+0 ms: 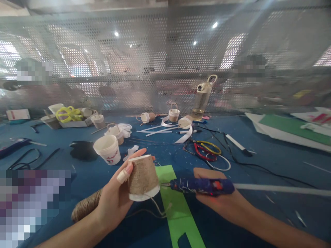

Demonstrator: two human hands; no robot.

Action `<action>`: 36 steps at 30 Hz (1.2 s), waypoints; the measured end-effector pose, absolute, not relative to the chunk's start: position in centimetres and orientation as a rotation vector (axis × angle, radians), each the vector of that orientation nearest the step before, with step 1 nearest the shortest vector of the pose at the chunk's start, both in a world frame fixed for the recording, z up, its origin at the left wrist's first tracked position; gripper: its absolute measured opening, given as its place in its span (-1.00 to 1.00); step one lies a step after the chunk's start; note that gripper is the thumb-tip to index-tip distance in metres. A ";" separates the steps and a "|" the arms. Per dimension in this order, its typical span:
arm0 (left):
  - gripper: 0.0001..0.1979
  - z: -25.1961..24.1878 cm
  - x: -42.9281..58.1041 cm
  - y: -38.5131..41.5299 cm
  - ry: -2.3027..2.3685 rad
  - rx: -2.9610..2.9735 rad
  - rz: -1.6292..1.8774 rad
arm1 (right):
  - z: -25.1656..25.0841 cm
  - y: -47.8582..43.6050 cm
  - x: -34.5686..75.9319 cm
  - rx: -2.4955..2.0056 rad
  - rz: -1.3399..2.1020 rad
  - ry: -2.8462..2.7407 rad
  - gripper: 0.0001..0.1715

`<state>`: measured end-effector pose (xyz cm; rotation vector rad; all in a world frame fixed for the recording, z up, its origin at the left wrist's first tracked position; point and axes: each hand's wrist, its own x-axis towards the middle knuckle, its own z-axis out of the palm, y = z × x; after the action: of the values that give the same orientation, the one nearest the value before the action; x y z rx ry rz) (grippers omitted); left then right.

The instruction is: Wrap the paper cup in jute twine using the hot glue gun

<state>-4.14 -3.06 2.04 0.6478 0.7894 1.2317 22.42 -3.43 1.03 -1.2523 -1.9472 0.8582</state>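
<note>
My left hand (113, 194) is closed around a paper cup (143, 175) wrapped in brown twine, tilted on its side with a white rim showing at each end. A tape-like white wrap covers one finger. From the cup's lower edge a loose strand of twine (157, 206) trails down. In my right hand (214, 203) is a blue hot glue gun (204, 186), its metal nozzle pointing left, close to the cup's side. A long white glue stick (279, 188) sticks out of its back. Partly behind my left forearm lies a twine roll (86, 206).
A green paper strip (176, 203) lies beneath my hands. White paper cups (107, 150) stand left. Farther back are small twine baskets (174, 113), white ribbon (186, 136), a bottle (201, 100) and red-and-yellow-handled pliers (205, 151). A black cable (256, 167) crosses the right. Perforated metal screen (155, 62) closes the back.
</note>
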 end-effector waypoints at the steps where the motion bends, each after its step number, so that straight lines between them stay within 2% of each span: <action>1: -0.45 2.1 -4.3 -3.0 0.789 0.647 1.248 | 1.2 -3.3 22.4 -1.276 0.919 -1.908 -0.69; 7: -0.44 2.1 -4.3 -2.7 0.804 0.656 1.250 | 1.2 -3.1 22.5 -1.284 0.955 -1.858 -0.79; 22: -0.52 1.9 -4.1 -2.7 0.796 0.726 1.241 | 1.6 -3.1 22.1 -1.376 1.080 -1.771 -0.74; 25: -0.55 2.0 -4.1 -2.5 0.806 0.728 1.271 | 1.1 -2.6 22.1 -1.512 1.186 -1.665 -0.80; 28: -0.54 2.2 -4.2 -2.4 0.812 0.748 1.264 | 0.6 -1.6 22.2 -1.609 1.334 -1.640 -0.71; 32: -0.55 2.5 -4.2 -2.5 0.806 0.786 1.261 | 0.2 -0.5 22.5 -1.387 1.650 -1.581 -0.60; 34: -0.54 2.5 -4.3 -2.6 0.781 0.809 1.244 | 0.3 -0.5 22.6 -1.334 1.664 -1.609 -0.54; 36: -0.55 2.3 -4.3 -2.7 0.766 0.840 1.207 | 0.3 -0.8 22.4 -1.367 1.523 -1.733 -0.57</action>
<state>-4.32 -2.65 2.32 0.8399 0.7662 1.2070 22.45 -0.78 0.35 -1.3666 -1.7327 1.5229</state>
